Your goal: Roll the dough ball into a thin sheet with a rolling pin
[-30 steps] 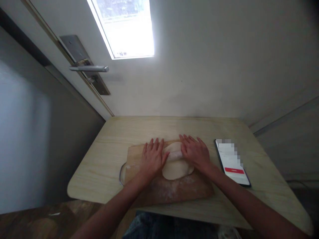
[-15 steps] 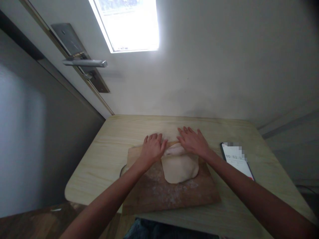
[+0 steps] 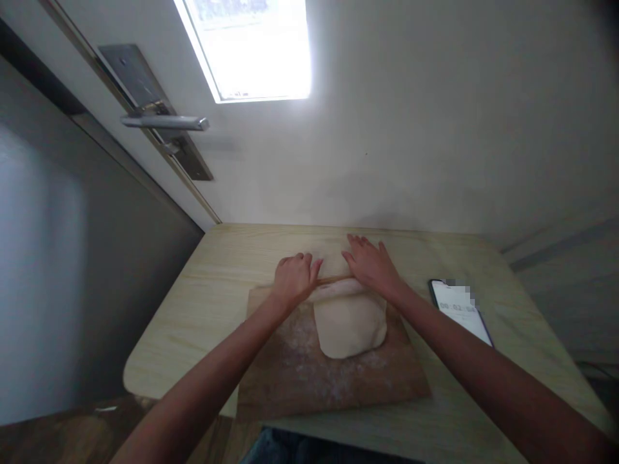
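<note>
The person's left hand (image 3: 294, 277) and right hand (image 3: 371, 261) are staying well apart from each other, each resting over one end of a pale, slim, cylindrical rolling pin (image 3: 341, 290) whose middle is showing between them. The left hand's fingers are bending forward and its thumb is standing out toward the right hand; whether it is gripping the pin, I cannot tell. The right hand's fingers are stretching out nearly straight beyond the pin, so that hand is lying open with its palm facing down. The smooth, flattened, cream-coloured sheet of dough (image 3: 351, 328) is lying between the two wrists, on the body side of the hands, with the pin crossing its far part. Beneath the dough, a brown rectangular wooden board (image 3: 329, 390) is showing white floury smears nearer the body than the hands. The board is resting on a pale wood-grain table (image 3: 188, 316). To the right of the right hand, a dark-edged phone with a white screen (image 3: 457, 306) is lying on the table, the right forearm hiding its near end.
</note>
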The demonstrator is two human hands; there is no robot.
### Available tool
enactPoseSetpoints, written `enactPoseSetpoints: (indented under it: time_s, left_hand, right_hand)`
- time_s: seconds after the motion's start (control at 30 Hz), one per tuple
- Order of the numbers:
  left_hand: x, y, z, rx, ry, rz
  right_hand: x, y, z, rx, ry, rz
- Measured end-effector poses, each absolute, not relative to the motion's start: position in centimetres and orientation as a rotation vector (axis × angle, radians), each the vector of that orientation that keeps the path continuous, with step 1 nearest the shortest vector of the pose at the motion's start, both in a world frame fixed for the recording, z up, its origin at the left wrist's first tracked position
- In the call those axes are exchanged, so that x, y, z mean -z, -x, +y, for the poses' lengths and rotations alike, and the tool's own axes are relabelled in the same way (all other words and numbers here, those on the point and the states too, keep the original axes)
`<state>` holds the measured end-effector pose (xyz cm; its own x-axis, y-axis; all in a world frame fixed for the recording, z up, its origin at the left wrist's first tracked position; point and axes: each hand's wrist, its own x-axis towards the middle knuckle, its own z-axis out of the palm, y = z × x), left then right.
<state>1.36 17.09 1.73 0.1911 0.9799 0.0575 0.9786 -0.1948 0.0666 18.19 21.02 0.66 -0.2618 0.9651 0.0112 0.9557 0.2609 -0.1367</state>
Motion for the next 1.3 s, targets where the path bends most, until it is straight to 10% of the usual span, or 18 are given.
enactPoseSetpoints:
  time_s: [1.3]
  left_hand:
    - [-0.5,-3.4,10.7,-0.237,-2.484,2.041]
  right_hand:
    - [-0.6,-21.2,13.2,0.035,1.776,-2.505]
